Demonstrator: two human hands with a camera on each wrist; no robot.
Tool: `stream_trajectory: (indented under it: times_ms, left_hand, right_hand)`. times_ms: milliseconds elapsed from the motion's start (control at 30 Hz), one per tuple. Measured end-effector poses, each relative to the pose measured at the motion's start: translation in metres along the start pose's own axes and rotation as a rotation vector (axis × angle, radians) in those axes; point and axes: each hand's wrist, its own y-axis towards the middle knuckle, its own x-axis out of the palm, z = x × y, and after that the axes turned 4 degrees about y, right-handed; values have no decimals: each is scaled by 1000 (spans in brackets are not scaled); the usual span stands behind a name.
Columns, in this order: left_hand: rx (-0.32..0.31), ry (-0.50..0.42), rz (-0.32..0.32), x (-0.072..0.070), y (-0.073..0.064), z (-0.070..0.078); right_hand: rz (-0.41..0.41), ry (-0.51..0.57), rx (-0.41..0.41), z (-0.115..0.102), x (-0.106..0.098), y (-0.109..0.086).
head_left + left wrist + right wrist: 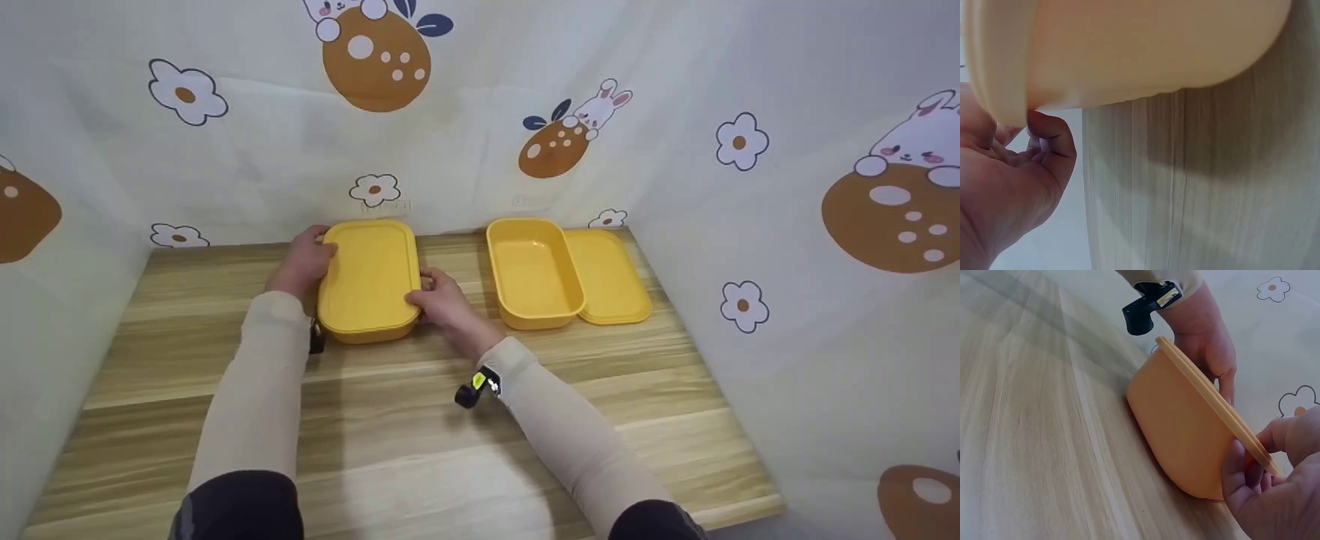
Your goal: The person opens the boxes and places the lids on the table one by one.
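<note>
A yellow rectangular food container (373,337) with a matching lid (371,274) on top stands at the back left of the table. My left hand (306,259) grips its left edge near the far corner, thumb over the lid's rim. On the opposite side my right hand (448,301) pinches the rim, thumb on top and fingers beneath. From the left wrist, the left hand (1010,185) has its fingers curled under the overhanging rim. Seen from the right wrist, the lid lies along the container's top, with the right hand (1280,478) at one corner and the left hand (1207,351) across from it.
To the right stands an open yellow container (532,281) with nothing inside. Beside it, partly behind its wall, a flat yellow lid (611,277) lies on the wooden table (420,420). Patterned cloth (465,135) hangs along the table's back and sides.
</note>
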Motion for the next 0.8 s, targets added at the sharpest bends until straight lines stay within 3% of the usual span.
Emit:
stream_trajectory:
  times_ms: [133,433,667,800]
  left_hand:
    - [0,-2,-10,2,-1,-2]
    - [-5,-81,-48,2,-15,8]
    - [3,-55,-32,5,-21,7]
    - [17,-87,-34,10,-23,5]
  right_hand:
    - [-4,-16,0,-1,-4,-3]
    - [-12,-59,-7,-12,-17,-17]
    - [-33,-64,-19,-16,-22,-26]
    - [-43,-50,-20,-14,-26,-31]
